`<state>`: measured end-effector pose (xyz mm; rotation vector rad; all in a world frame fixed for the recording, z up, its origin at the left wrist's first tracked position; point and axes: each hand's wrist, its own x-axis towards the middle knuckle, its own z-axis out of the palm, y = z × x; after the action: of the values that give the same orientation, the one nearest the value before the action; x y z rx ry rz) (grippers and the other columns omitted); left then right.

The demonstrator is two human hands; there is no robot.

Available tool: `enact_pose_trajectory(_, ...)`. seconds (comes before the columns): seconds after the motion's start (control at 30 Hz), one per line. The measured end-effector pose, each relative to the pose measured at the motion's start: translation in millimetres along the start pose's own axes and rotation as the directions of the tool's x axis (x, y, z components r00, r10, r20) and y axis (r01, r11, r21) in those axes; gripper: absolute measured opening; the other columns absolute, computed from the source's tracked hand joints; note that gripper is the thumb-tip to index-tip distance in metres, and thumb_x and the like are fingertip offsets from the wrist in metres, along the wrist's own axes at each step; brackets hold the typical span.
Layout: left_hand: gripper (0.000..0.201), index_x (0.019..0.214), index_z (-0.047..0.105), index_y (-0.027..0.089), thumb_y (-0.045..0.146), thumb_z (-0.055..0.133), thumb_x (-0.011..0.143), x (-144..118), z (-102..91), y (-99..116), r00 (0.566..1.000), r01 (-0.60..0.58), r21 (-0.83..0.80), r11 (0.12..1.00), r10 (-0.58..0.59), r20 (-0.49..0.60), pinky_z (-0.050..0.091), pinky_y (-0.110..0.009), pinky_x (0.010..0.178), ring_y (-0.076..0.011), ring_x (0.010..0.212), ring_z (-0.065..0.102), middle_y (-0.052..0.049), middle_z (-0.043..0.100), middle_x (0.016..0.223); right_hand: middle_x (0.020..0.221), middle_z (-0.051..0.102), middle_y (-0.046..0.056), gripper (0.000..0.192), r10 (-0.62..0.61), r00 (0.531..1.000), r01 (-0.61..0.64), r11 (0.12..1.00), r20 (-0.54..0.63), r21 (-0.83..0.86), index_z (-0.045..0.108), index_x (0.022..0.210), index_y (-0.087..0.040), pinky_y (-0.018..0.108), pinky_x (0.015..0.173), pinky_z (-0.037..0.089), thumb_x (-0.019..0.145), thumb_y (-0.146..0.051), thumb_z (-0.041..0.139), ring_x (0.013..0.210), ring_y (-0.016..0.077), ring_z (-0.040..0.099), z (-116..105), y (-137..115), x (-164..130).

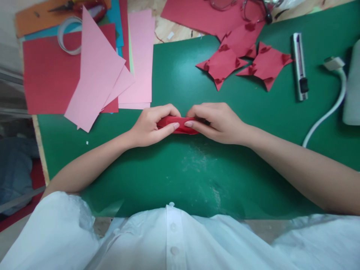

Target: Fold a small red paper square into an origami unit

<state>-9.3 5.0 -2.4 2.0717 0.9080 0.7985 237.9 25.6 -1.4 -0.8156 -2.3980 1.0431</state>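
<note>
Between my hands is a piece of folded red paper (183, 127), held just above or on the green mat (157, 180). My left hand (156, 125) pinches its left end, thumb on the near face and fingers behind. At the other end my right hand (218, 122) grips it the same way, its thumb tip close to the left thumb. The fingers cover both ends of the paper. Beyond my hands lie red folded paper stars (221, 65) with curled points, and another star (266, 65) to their right.
Pink cut paper (98, 71) overlaps red sheets (47, 75) at the left, beside a tape roll (62, 35) and scissors (66, 5). A box cutter (300, 67) lies at the right, near a white cable (334, 107). Eyeglasses (253, 18) rest at the back.
</note>
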Motion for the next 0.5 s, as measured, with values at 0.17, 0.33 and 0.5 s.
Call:
enact_pose_trajectory(0.17,0.019,0.096,0.072,0.02,0.036,0.062,0.098,0.1,-0.4,0.2,0.999,0.039,0.028,0.999,-0.04,0.02,0.046,-0.024,0.062,-0.0103,0.066,0.059,-0.001,0.074,0.084,0.069,0.053,-0.001,0.028,0.003,1.0,-0.003,1.0,0.005,0.002,0.049,0.085,-0.025,0.032,0.068,0.038,0.108,-0.039,0.043,0.064,0.0151,0.05,-2.2,-3.1,1.8)
enact_pose_trajectory(0.33,0.009,0.093,0.07,0.019,0.026,0.065,0.096,1.5,0.5,1.3,0.999,-0.04,-0.007,0.999,0.04,-0.01,0.044,-0.021,0.06,-0.0078,0.064,0.059,0.001,0.074,0.082,0.067,0.05,-0.001,0.028,-0.014,1.0,0.014,1.0,-0.007,-0.011,0.046,0.082,-0.025,0.032,0.07,0.041,0.107,-0.036,0.042,0.063,0.0152,0.048,-2.3,-5.4,0.3)
enact_pose_trajectory(0.5,0.012,0.096,0.07,0.017,0.024,0.061,0.096,0.8,0.7,1.5,1.0,-0.026,0.056,0.998,0.025,0.019,0.047,-0.02,0.064,-0.0082,0.068,0.062,0.001,0.075,0.085,0.068,0.052,-0.002,0.026,-0.036,0.999,0.035,0.999,-0.025,-0.031,0.047,0.083,-0.024,0.029,0.067,0.039,0.107,-0.035,0.046,0.064,0.0129,0.049,-0.6,-2.6,-2.2)
